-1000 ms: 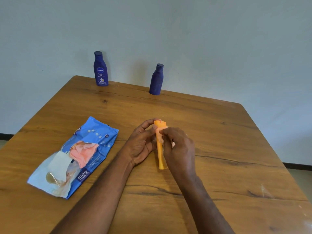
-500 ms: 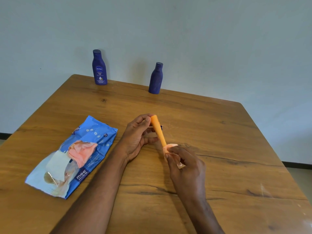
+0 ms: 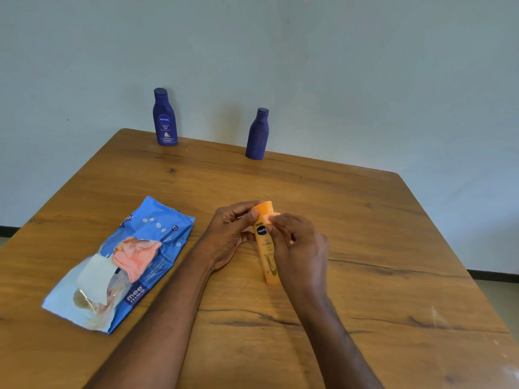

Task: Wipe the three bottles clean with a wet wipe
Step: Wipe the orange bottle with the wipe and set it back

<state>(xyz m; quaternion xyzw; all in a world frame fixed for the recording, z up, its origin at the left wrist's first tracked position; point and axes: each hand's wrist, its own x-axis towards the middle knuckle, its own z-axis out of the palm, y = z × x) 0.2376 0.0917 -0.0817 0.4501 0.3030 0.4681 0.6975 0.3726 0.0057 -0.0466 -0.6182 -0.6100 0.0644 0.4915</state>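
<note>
An orange bottle [image 3: 266,248] stands upright near the middle of the wooden table [image 3: 379,234]. My left hand [image 3: 229,234] grips it near the cap from the left. My right hand [image 3: 300,248] pinches a small pale wet wipe [image 3: 273,219] against the bottle's upper part, just below the cap. Two dark blue bottles stand at the table's far edge: a labelled one [image 3: 164,117] on the left and a plain one [image 3: 257,134] to its right.
A blue wet-wipe pack [image 3: 157,228] lies to the left of my hands, its flap open and a pink wipe [image 3: 134,255] sticking out. A pale wall rises right behind the table's far edge.
My right hand slid the wipe down to the bottle's lower end, then back up to just below the cap. The bottle tilted and now stands upright, label facing me.
</note>
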